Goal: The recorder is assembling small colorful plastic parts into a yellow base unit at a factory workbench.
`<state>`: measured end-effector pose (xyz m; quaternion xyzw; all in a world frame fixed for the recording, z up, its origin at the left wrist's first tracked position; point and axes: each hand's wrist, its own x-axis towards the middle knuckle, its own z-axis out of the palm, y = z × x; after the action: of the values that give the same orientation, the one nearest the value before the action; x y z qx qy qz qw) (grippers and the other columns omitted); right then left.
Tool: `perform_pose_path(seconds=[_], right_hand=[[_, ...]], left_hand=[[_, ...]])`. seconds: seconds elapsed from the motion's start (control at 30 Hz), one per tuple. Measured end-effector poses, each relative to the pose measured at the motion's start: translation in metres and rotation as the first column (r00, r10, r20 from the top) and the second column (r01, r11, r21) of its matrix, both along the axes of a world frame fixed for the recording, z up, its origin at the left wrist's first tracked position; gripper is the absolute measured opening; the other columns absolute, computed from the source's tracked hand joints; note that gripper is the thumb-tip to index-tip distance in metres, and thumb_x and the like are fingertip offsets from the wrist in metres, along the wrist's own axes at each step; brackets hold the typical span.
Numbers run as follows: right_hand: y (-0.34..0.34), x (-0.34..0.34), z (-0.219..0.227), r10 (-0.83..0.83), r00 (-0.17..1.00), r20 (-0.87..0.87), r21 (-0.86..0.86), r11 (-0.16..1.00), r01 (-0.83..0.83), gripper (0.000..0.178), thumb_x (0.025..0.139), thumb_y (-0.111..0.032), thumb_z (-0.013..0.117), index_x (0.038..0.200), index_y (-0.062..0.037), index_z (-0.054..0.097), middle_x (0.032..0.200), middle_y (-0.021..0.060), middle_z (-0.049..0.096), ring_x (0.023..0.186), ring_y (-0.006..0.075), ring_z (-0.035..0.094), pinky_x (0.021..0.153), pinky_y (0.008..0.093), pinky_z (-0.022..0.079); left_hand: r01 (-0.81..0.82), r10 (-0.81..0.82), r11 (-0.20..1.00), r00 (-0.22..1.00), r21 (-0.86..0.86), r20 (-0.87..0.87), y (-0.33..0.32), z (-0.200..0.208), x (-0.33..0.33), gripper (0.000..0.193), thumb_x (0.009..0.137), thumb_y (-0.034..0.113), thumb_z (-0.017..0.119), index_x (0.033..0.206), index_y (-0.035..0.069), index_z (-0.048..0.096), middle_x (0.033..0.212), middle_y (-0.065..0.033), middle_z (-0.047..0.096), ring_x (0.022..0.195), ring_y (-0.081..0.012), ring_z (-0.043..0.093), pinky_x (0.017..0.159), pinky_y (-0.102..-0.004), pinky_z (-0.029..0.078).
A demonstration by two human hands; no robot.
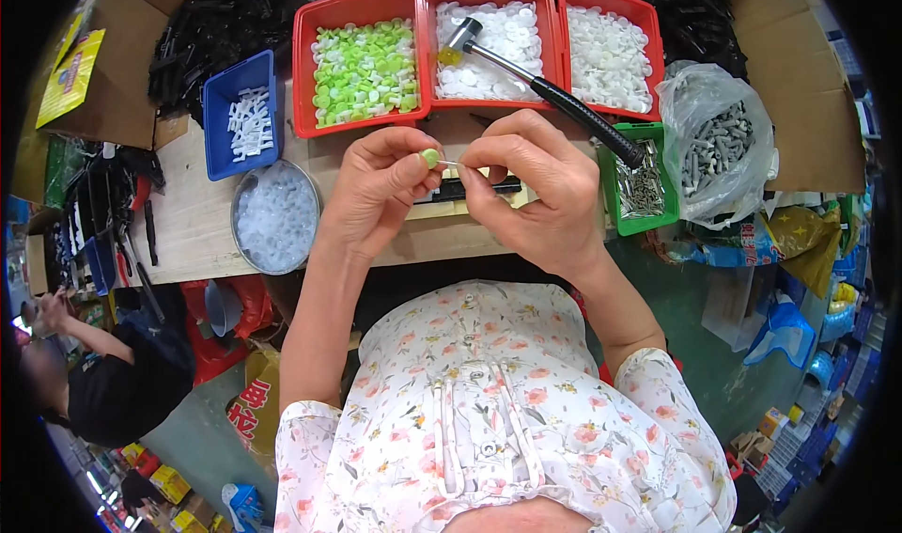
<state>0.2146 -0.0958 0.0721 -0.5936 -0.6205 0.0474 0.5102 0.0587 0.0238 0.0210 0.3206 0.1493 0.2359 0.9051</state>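
Between the thumb and fingers of my left hand [385,180] is a small green plastic cap [431,157]. My right hand [536,185] pinches a thin metal pin [451,163], whose end meets the cap or lies right against it. Both hands are raised over the front of the workbench. Below and between them lies a black part [454,190] on a yellowish block, partly hidden by my fingers. A hammer [545,86] with a black grip rests across the red bins behind my right hand.
Red bins hold green-and-white caps [366,70], white discs [507,39] and white pieces [609,58]. On the left are a blue bin [214,129] and a round metal bowl [314,197]. A green bin [648,221] of metal pins and a plastic bag [675,96] of metal parts stand right.
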Motion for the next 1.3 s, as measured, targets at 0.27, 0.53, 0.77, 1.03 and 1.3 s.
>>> perform_pose_path(seconds=[0.27,0.53,0.77,1.03,1.3], right_hand=[[-0.003,-0.003,0.001,0.018,1.000,0.022,-0.022,1.000,-0.018,0.017,0.072,0.009,0.074,0.086,0.0009,0.068,0.083,0.0072,0.063,0.064,0.0137,0.062,0.056,0.0249,0.051],[0.000,-0.004,0.001,0.049,0.981,0.188,-0.052,0.998,-0.040,0.019,0.074,0.006,0.075,0.089,-0.0010,0.068,0.084,0.0077,0.064,0.069,0.0156,0.065,0.059,0.0254,0.050],[-0.004,-0.007,-0.020,-0.049,0.997,0.065,-0.011,0.999,0.050,0.021,0.072,0.003,0.078,0.090,-0.0034,0.070,0.084,0.0067,0.064,0.071,0.0209,0.065,0.064,0.0312,0.046],[-0.006,-0.006,-0.029,-0.057,0.988,0.141,0.040,0.998,0.052,0.022,0.072,0.003,0.078,0.090,-0.0028,0.067,0.086,0.0085,0.064,0.074,0.0244,0.064,0.065,0.0349,0.046],[-0.003,0.009,-0.050,0.117,0.980,0.159,-0.206,0.975,-0.083,0.014,0.083,-0.002,0.069,0.095,-0.0029,0.063,0.093,0.0109,0.056,0.078,0.0276,0.059,0.067,0.0368,0.044]], left_hand=[[-0.003,0.004,0.999,1.000,0.042,-0.026,-0.004,-0.001,-0.002,0.022,0.080,0.004,0.080,0.099,0.001,0.071,0.091,-0.0071,0.071,0.076,-0.0125,0.068,0.066,-0.0231,0.055],[-0.005,0.014,0.994,0.996,0.112,-0.085,-0.012,0.000,-0.004,0.016,0.082,0.007,0.079,0.095,0.003,0.071,0.084,-0.0067,0.072,0.072,-0.0118,0.067,0.062,-0.0226,0.053],[-0.191,0.153,0.953,0.973,-0.233,-0.174,-0.037,-0.002,0.005,0.014,0.091,0.020,0.074,0.087,0.008,0.068,0.079,-0.0051,0.070,0.065,-0.0122,0.064,0.058,-0.0217,0.050],[-0.249,0.219,0.962,0.949,-0.113,-0.228,-0.052,0.003,0.004,0.015,0.092,0.021,0.072,0.089,0.007,0.069,0.080,-0.0044,0.070,0.070,-0.0122,0.065,0.065,-0.0236,0.049],[-0.140,0.611,0.501,0.756,0.854,-0.235,-0.051,0.002,-0.020,0.020,0.083,0.002,0.077,0.102,-0.001,0.073,0.096,-0.0084,0.067,0.084,-0.0156,0.063,0.072,-0.0263,0.049]])
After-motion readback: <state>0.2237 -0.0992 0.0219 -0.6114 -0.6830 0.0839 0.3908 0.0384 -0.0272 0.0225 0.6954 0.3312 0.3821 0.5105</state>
